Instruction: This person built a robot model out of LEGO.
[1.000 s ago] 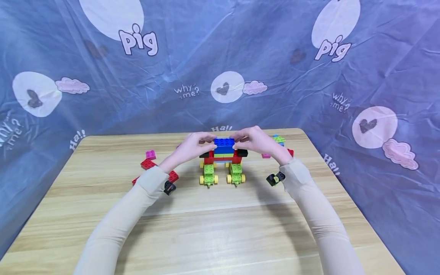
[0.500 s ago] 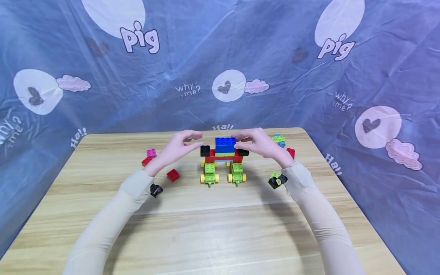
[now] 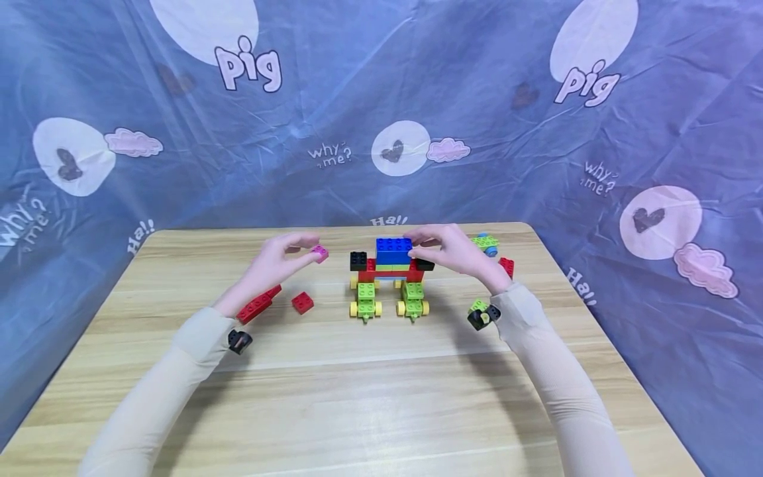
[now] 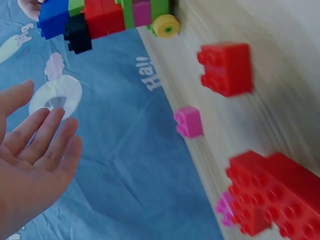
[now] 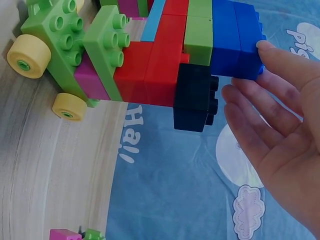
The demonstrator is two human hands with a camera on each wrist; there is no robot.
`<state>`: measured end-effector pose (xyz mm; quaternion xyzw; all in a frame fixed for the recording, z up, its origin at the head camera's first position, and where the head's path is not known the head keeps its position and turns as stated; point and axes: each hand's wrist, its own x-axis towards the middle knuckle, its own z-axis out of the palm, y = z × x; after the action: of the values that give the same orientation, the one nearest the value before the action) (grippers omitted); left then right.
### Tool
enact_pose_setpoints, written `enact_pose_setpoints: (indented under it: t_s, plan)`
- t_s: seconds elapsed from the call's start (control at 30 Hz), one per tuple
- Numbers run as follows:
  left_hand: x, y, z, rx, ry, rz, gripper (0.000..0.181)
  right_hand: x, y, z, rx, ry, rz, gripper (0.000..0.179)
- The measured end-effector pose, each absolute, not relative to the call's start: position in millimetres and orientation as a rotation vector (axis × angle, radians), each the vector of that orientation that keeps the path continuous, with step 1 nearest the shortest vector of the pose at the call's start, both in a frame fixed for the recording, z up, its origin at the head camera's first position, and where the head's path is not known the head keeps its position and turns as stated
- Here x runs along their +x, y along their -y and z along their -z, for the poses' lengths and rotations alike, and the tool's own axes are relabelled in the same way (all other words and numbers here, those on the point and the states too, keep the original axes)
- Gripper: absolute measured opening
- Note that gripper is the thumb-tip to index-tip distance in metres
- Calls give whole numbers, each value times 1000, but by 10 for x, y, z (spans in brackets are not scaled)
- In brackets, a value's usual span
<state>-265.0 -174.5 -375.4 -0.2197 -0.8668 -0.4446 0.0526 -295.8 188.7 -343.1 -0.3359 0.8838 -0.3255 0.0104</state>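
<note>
A toy brick vehicle stands mid-table, with green wheeled bases (image 3: 366,298) on yellow wheels, a red brick layer (image 5: 150,75) and a black brick (image 3: 358,260) on either side. Two stacked blue bricks (image 3: 394,250) top it. My right hand (image 3: 450,250) holds them at their right end, thumb at the front edge and fingers reaching behind. My left hand (image 3: 277,258) hovers left of the vehicle, its fingers apart and holding nothing in the left wrist view. Past its fingertips, a pink brick (image 4: 188,122) lies on the table.
Left of the vehicle lie a single red brick (image 3: 303,303) and joined red bricks (image 3: 256,307), partly behind my left arm. To the right are a green piece with blue wheels (image 3: 485,244) and a red brick (image 3: 506,266). A patterned blue cloth (image 3: 334,192) hangs behind the table.
My left hand has left the blue bricks and moved left, toward the pink brick. My right hand has stayed at the blue bricks' right end.
</note>
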Motion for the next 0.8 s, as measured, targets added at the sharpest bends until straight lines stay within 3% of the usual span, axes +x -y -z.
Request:
enact_pose_setpoints:
  t_s: [0.8]
  plan:
    - [-2328,2673,4166,-444,2820,1136,48,-2954,-1912,3487,-1073,-2780,1037,39]
